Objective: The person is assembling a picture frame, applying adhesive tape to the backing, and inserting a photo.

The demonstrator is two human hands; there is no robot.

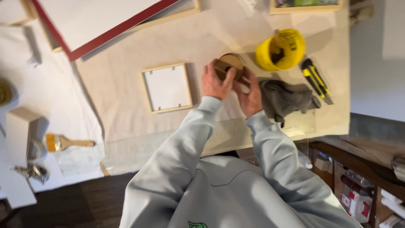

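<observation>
Both of your hands are closed around a tape roll, a brown ring that you hold just above the cloth-covered table, between the small frame and the yellow bucket. Your left hand grips its near left edge with the fingers curled over the rim, and your right hand cups it from the right and below, so the two hands sit close together with the roll clamped between them. It looks light and stiff, a cardboard core that should not give under a firm pinch; the outer face may be slick or tacky, so the rim and the hollow centre seem the safest holds. Your forearms reach forward in grey sleeves, wrists slightly bent inward. A grey rag lies just beside your right hand, with a knife beyond it and a brush well apart at the left.
</observation>
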